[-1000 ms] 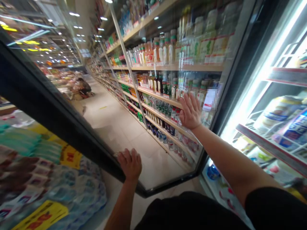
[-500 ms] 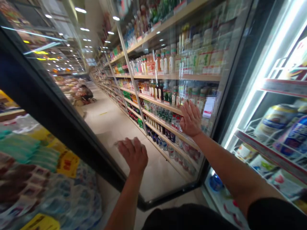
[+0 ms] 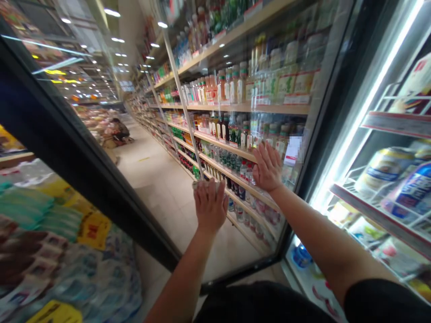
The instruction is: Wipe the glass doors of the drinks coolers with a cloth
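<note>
An open glass cooler door (image 3: 249, 272) with a black frame stands before me. My right hand (image 3: 268, 168) rests flat against the glass, its fingers stretched out. To the left and a little lower, my left hand (image 3: 210, 204) presses what looks like a pale folded cloth (image 3: 196, 184) to the pane. Only the cloth's edge shows beyond the fingertips; the rest is hidden under the hand. A white label (image 3: 292, 152) is on the door, just right of my right hand.
At right the lit cooler has wire shelves (image 3: 380, 215) with packaged drinks. Beyond the glass, shelves of bottles (image 3: 232, 85) line an aisle (image 3: 148, 166). A person (image 3: 117, 131) crouches far down it. Wrapped packs (image 3: 97, 278) with yellow price signs (image 3: 94, 229) are piled at lower left.
My left hand has moved right and slightly up across the glass, closer to my right hand. The right hand stays where it was.
</note>
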Action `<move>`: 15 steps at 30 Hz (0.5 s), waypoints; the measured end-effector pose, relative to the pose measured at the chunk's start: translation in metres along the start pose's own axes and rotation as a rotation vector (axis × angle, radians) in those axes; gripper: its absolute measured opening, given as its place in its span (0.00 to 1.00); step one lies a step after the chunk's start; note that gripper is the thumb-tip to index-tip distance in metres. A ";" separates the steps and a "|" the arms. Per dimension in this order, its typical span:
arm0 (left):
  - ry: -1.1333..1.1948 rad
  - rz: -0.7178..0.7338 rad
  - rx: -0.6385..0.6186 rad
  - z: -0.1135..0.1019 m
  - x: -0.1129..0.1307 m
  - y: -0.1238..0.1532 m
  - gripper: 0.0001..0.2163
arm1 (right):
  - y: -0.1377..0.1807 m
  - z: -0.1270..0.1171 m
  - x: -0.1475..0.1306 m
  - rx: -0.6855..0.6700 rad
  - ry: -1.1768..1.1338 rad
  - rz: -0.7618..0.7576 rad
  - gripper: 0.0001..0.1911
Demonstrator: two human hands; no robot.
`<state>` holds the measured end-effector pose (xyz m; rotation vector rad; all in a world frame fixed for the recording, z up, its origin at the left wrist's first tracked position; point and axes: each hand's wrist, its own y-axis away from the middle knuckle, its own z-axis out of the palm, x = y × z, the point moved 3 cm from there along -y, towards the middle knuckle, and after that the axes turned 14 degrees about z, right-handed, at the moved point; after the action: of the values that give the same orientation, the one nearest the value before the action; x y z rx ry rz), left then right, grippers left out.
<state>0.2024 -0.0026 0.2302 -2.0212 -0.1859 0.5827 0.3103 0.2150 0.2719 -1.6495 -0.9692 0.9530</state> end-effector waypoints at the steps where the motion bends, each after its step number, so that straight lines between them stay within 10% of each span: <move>1: 0.005 0.024 -0.019 0.002 0.002 -0.001 0.26 | 0.000 0.000 -0.001 0.008 0.001 -0.005 0.31; 8: -0.057 -0.086 0.064 -0.027 -0.037 -0.056 0.31 | -0.003 -0.001 -0.007 0.083 0.023 -0.052 0.31; 15: -0.037 0.250 -0.009 0.000 0.005 -0.016 0.28 | -0.005 -0.004 -0.011 0.155 0.008 -0.111 0.32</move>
<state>0.2088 0.0072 0.2420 -2.0577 0.0441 0.7771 0.3088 0.2051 0.2788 -1.4546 -0.9471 0.9222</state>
